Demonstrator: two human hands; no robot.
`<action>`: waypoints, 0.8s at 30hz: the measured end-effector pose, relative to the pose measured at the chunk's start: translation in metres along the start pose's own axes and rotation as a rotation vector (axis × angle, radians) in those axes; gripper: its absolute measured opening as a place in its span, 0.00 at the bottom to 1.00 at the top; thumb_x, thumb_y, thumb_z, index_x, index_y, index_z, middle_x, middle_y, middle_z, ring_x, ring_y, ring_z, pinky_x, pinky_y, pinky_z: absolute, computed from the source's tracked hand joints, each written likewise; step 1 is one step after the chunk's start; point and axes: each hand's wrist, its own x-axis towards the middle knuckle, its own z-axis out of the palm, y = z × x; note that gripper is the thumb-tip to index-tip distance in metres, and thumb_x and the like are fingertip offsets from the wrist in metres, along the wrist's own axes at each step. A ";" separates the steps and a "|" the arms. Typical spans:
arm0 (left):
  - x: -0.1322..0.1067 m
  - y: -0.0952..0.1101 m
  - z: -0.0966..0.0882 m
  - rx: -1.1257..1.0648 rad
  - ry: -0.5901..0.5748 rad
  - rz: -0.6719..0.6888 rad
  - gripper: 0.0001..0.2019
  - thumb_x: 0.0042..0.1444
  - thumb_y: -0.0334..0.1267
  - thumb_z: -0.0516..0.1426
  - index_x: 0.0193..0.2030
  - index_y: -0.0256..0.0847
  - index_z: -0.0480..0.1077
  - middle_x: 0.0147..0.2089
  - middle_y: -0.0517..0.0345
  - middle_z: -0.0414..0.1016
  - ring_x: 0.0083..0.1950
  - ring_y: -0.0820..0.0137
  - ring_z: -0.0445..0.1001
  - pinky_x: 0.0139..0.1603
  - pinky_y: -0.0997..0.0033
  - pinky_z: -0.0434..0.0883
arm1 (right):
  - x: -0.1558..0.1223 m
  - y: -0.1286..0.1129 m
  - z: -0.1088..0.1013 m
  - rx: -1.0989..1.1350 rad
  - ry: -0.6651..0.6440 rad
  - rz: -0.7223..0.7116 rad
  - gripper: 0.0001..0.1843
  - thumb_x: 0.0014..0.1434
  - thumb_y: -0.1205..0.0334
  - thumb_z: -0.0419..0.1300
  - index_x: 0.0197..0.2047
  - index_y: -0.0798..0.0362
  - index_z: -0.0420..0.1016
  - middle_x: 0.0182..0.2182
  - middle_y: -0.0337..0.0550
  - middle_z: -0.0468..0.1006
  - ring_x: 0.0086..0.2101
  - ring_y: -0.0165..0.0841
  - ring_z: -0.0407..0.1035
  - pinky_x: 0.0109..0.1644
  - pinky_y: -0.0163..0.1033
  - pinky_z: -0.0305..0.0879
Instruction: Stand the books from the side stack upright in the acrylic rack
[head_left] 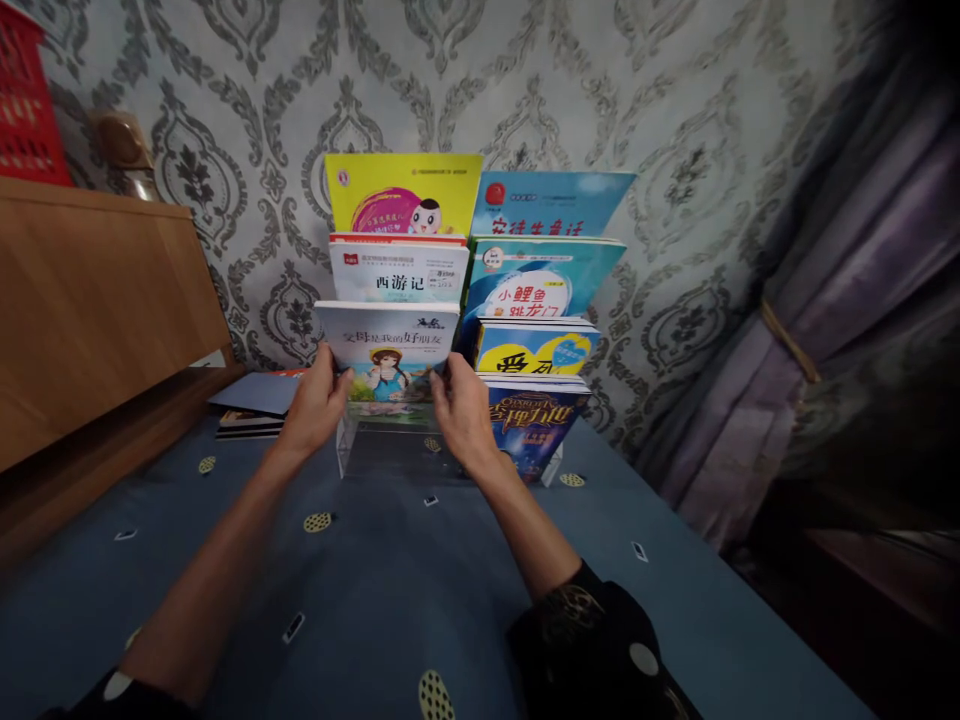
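A clear tiered book rack (390, 455) stands on a blue patterned cloth against the wall, filled with children's books in two columns. Both my hands grip the front left book (386, 350), a pale cover with a girl in a hat. My left hand (319, 400) is closed on its left edge and my right hand (457, 405) on its right edge. Behind it stand a white book (397, 272) and a yellow book (401, 192). The right column holds blue and yellow covers (536, 345).
A small stack of flat books (255, 402) lies left of the rack. A wooden headboard (90, 300) rises at left, with a red crate (26, 100) on top. Purple curtains (840, 330) hang at right, past the surface's edge. Patterned wallpaper covers the back wall.
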 end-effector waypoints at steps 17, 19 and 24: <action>-0.005 -0.018 0.012 0.407 0.089 0.074 0.06 0.65 0.36 0.47 0.40 0.42 0.64 0.39 0.51 0.68 0.44 0.58 0.71 0.47 0.56 0.71 | 0.001 -0.018 0.001 -0.312 -0.269 0.244 0.15 0.67 0.70 0.50 0.52 0.62 0.72 0.46 0.59 0.79 0.45 0.42 0.75 0.46 0.40 0.66; -0.004 -0.018 0.013 0.433 0.089 0.071 0.07 0.65 0.36 0.46 0.40 0.41 0.64 0.39 0.50 0.68 0.44 0.56 0.71 0.47 0.56 0.71 | 0.000 -0.018 0.002 -0.305 -0.251 0.241 0.15 0.67 0.70 0.50 0.53 0.62 0.71 0.46 0.58 0.78 0.45 0.42 0.75 0.47 0.39 0.66; -0.003 -0.017 0.015 0.468 0.097 0.050 0.09 0.64 0.36 0.44 0.39 0.41 0.64 0.40 0.47 0.69 0.44 0.54 0.72 0.46 0.54 0.71 | -0.002 -0.016 0.008 -0.298 -0.211 0.229 0.16 0.65 0.73 0.49 0.54 0.63 0.69 0.48 0.59 0.77 0.48 0.41 0.73 0.52 0.40 0.65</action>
